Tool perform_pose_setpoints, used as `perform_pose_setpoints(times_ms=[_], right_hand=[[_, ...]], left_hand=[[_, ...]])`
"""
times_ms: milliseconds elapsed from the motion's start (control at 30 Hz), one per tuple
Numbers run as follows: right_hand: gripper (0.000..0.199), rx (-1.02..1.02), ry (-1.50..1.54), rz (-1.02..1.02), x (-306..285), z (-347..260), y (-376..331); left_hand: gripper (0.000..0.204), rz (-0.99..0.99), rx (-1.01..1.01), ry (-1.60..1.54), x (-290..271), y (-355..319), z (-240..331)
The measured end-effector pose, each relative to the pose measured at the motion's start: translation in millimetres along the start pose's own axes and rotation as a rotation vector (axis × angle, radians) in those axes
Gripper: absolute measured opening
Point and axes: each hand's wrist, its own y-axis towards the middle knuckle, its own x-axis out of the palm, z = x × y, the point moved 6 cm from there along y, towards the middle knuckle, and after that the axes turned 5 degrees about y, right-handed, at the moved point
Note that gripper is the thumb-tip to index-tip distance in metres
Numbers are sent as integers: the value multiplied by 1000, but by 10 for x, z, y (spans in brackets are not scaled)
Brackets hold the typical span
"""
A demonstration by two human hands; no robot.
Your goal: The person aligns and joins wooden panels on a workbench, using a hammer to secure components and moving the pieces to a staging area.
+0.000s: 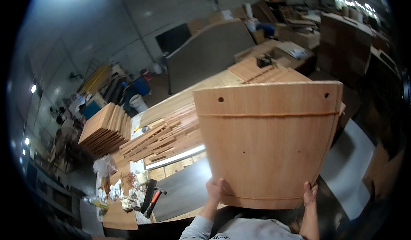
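Note:
A large light-brown wooden panel is held up in front of me, its face tilted toward me. Two round holes show near its top corners, and a groove runs across below them; a second groove crosses near the bottom edge. My left hand grips the lower left edge, thumb on the face and fingers hidden behind. On the lower right edge, my right hand is closed around the side. To the left of the panel lies a hammer with a red and black handle, beside a dark flat strip.
The workbench carries a dark grey sheet, several loose wooden strips and crumpled white cloths. A stack of wooden panels stands at the left. Behind are a white bucket and a large grey board. A pale sheet lies at right.

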Motion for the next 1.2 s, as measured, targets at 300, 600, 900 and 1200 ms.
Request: perform_pose_setpoints(times_ms=[300,600,900,1200], right_hand=[[90,-236,-21,65,949,529,-63],[93,-282,-4,97,1778,888,-308],[92,-343,-77,50,1812,879,-99],[85,-269,-91,-31,1475,1376,-25]], left_hand=[[65,142,254,-139,-1144,710,241],[67,209,256,-159,-2041,815,-574],[55,215,522,-282,-2904,1134,377],[39,-37,872,-105,-3553,1401,1793]])
